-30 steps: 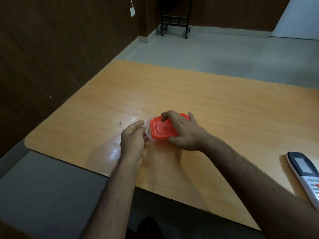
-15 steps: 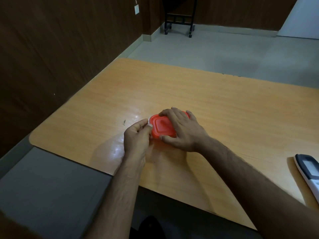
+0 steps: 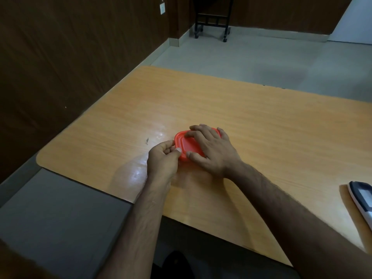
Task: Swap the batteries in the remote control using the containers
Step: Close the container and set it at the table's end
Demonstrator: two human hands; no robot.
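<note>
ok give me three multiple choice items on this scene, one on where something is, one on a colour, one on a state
1. Where is the remote?
A. at the table's right edge
B. under the left hand
C. on the floor

2. What colour is the container's lid?
A. blue
B. red-orange
C. green

3. What state is the lid in?
A. lying apart on the table
B. held up in the air
C. on the container, under the right hand

Answers:
1. A, the remote lies on the table at the picture's right border, far from both hands.
2. B, the lid shows red-orange between the fingers.
3. C, the right hand lies flat over the lid, while the left hand pinches at its near-left corner.
</note>
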